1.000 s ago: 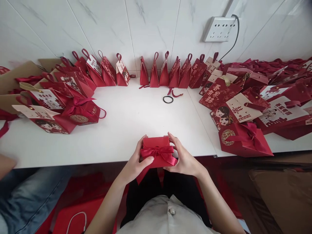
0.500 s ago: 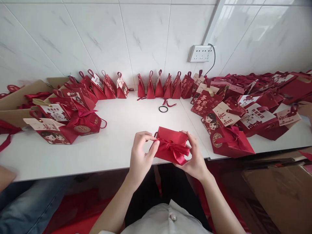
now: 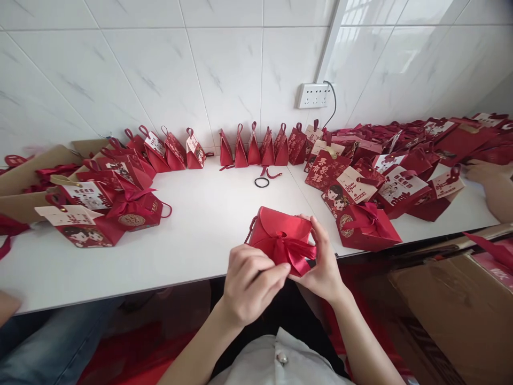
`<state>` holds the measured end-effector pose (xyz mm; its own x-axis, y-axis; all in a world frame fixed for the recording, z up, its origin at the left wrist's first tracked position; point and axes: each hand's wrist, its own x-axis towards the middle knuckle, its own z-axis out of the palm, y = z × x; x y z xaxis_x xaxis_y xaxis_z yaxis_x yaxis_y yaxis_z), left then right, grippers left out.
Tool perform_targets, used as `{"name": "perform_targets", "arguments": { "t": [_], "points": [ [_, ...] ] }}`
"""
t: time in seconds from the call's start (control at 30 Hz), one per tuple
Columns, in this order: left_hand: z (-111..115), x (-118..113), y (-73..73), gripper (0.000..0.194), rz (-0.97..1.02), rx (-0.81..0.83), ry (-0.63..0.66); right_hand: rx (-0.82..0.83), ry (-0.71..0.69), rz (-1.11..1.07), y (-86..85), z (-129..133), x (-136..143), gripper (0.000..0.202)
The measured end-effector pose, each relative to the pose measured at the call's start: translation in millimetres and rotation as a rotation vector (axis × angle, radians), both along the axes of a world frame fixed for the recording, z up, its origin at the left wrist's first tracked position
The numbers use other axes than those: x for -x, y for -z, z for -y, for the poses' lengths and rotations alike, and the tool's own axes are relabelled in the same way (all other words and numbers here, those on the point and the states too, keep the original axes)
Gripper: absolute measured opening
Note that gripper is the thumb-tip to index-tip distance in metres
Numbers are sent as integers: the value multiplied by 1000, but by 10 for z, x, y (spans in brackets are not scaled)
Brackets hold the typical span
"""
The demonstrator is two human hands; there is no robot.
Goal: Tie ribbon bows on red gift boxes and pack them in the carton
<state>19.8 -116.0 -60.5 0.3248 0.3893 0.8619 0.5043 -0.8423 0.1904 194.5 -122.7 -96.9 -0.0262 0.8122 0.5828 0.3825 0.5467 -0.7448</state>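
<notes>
A small red box (image 3: 276, 224) with a rounded flap and a satin ribbon bow (image 3: 294, 252) is held up over the table's front edge. My right hand (image 3: 324, 262) grips its right side, thumb below and fingers along the edge. Across the lower left of the box lies my left hand (image 3: 254, 280), fingers curled and pinched at the lower part of the bow; the fingers hide that end of the ribbon. A dark red twisted cord (image 3: 251, 229) hangs at the box's left side.
Red gift boxes stand in a row (image 3: 253, 152) by the tiled wall. More boxes are heaped right (image 3: 371, 227) and left (image 3: 134, 214), beside a cardboard carton (image 3: 36, 167). A black ring (image 3: 262, 182) lies mid-table. Another person's hand (image 3: 487, 174) is at the right, someone's arm at the left edge.
My left hand has moved from the box's left ribbon loop down and right to the bow's lower part. The view has shifted, and another person's hand has appeared at the right.
</notes>
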Motion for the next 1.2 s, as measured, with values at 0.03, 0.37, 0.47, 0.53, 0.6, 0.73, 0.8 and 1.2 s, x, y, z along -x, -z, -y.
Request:
{"name": "perform_targets", "arguments": {
  "t": [0.03, 0.37, 0.47, 0.53, 0.6, 0.73, 0.8, 1.2],
  "points": [
    [-37, 47, -13, 22, 47, 35, -39, 15, 25, 10, -10, 12, -6, 99],
    [-353, 160, 223, 14, 118, 665, -166, 791, -151, -947, -236, 143, -269, 59],
    [-340, -28, 330, 18, -6, 749, -40, 776, -227, -1081, -274, 190, -437, 61],
    [-345, -169, 378, 19, -75, 753, 29, 699, -227, -1082, -281, 236, -542, 62],
    [-362, -321, 407, 21, -146, 759, 94, 644, -207, -1101, -283, 297, -639, 61],
    [-409, -675, 407, 23, -270, 749, 262, 596, -112, -1197, -278, 493, -806, 59],
    [-422, -893, 383, 23, -281, 786, 368, 516, 51, -1171, -255, 628, -879, 56],
    [508, -2063, 1004, 62, -190, 472, 854, -50, 738, -1185, 105, 1157, -1248, 74]
  ]
}}
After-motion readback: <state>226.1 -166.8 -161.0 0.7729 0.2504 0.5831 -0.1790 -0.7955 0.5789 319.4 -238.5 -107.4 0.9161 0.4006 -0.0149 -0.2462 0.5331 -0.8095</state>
